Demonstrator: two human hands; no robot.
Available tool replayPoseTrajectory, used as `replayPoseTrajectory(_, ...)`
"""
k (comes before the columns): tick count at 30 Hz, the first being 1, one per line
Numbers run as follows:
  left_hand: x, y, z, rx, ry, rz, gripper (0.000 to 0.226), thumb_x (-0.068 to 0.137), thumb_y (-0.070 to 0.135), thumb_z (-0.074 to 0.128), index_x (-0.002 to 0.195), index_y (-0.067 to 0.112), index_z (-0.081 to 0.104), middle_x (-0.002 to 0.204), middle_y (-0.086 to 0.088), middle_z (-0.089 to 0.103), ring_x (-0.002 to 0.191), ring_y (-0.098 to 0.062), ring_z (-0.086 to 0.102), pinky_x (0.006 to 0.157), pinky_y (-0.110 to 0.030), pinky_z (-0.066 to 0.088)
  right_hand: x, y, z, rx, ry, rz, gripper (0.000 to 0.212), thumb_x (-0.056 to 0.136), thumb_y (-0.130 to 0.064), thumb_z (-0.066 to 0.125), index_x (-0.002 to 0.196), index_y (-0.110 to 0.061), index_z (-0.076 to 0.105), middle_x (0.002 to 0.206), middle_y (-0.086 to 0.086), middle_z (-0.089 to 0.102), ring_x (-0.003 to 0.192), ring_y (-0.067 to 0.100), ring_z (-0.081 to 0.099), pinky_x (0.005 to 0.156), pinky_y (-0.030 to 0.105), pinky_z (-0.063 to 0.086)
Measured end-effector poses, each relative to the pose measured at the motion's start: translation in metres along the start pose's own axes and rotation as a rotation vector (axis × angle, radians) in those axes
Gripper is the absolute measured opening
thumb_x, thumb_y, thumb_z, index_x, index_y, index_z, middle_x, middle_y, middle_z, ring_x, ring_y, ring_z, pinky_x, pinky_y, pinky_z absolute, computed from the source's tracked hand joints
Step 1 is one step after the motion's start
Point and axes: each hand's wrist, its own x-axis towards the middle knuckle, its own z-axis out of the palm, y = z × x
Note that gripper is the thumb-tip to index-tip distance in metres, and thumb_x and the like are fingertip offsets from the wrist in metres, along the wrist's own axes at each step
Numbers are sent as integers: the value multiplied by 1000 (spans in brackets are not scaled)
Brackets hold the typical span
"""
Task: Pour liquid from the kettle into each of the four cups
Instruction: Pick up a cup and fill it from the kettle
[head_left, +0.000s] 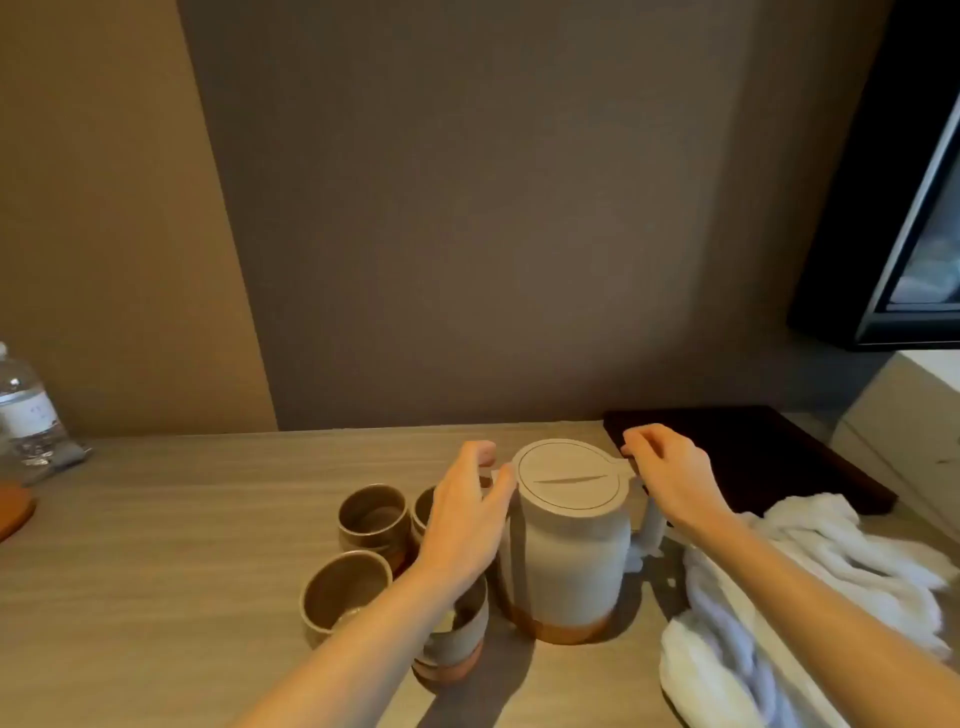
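A pale grey kettle (569, 561) with a flat lid and a brown base stands upright on the wooden counter. My left hand (465, 517) hovers at its left side by the spout, fingers apart, holding nothing. My right hand (667, 467) rests over the handle and lid tab on the right, fingers curled; whether it grips is unclear. Left of the kettle stand grey-brown cups: one at the back (373, 517), one at the front left (345, 592), one partly hidden behind my left hand (423, 506), and one under my left forearm (457, 644).
A white towel (779, 597) lies crumpled at the right. A dark tray (753, 452) sits behind it by the wall. A water bottle (26, 410) and an orange coaster (13, 509) are at the far left. A black appliance (909, 208) hangs at the upper right.
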Motion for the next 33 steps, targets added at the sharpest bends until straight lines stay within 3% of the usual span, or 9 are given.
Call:
replayPoseTrajectory(3,-6,3,14,-186,-17,-192,45,96,45,51,137,32,36,121,12,48,109,-7,43,86,-26,33,-5,11,-4,70,-10,143,24,94,-36,50,103,-19,63,88,-7,63,84,9,58,64,21,39)
replayPoseTrajectory(7,-16,5,29,-363,37,-329,49,95,41,55,137,27,35,123,5,55,113,-14,49,93,-32,42,-10,19,-3,234,-126,279,38,92,-47,47,101,-14,65,92,4,69,86,16,65,78,35,45)
replayPoseTrajectory(11,-20,8,35,-426,33,-374,36,95,45,52,124,26,42,105,15,55,94,-4,49,85,-29,37,-15,20,-3,295,-120,291,46,91,-49,48,95,-8,67,80,8,70,80,19,64,67,27,42)
replayPoseTrajectory(14,-21,10,34,-441,21,-401,26,96,47,50,112,27,46,103,9,55,91,-5,49,77,-28,36,-22,22,-4,363,-140,292,50,90,-50,49,91,-5,71,82,7,71,81,17,63,65,24,40)
replayPoseTrajectory(18,-21,9,32,-436,9,-407,15,97,46,48,100,32,48,103,8,58,94,-6,50,70,-24,37,-34,27,-9,478,-190,261,53,85,-55,51,62,-10,70,63,4,66,65,16,60,69,30,45)
replayPoseTrajectory(23,-21,6,32,-458,1,-421,19,97,47,46,109,32,50,104,16,55,93,-4,49,80,-28,35,-44,27,-10,621,-196,309,59,77,-62,54,63,-8,72,53,8,56,51,17,54,56,25,45)
replayPoseTrajectory(30,-22,4,28,-482,21,-446,22,95,50,48,108,34,57,102,19,59,93,-3,50,79,-28,35,-54,21,0,814,-39,353,47,90,-35,54,50,-14,67,45,0,50,35,7,35,38,15,30)
replayPoseTrajectory(33,-25,7,26,-499,26,-465,17,94,50,50,94,36,59,100,18,61,92,-5,51,69,-24,37,-58,17,1,853,40,394,42,87,-30,58,48,-16,64,47,1,52,35,6,36,37,15,30)
